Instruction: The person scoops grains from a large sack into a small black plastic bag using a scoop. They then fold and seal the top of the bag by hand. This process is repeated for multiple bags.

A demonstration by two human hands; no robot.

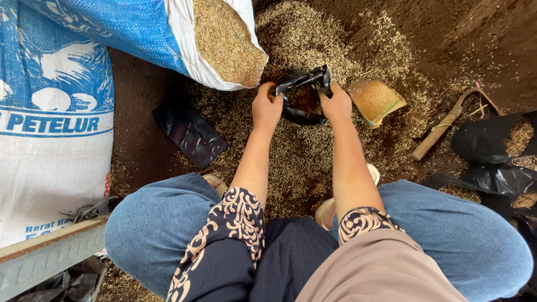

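Lower frame, nearest the camera: knees (pixel 151 223) in blue jeans, a tan cloth (pixel 386 271) over the lap, dark patterned sleeves (pixel 235 215) at both forearms; sandals (pixel 327 210) show between the legs. Centre, upper half: small black bag (pixel 302 100) held open on the husk-strewn ground, dark soil showing in its mouth; left hand (pixel 266 107) grasps the bag's left rim, fingers curled over the edge; right hand (pixel 337 103) grasps the right rim the same way. Just right of the right hand: scoop (pixel 373 100), tan, lying on the husks (pixel 302 156). Further right: wooden-handled tool (pixel 447 122) lying aslant on the soil. Right edge: filled black bags (pixel 492 140), husk and soil at their mouths. Left of centre: flat empty black bag (pixel 190 133) on the ground. Upper left: blue-and-white sack (pixel 140 28) tipped on its side, mouth open, full of husks, just above the left hand. Left edge: second sack (pixel 50 140), white and blue, upright. Lower left corner: grey beam (pixel 45 257).
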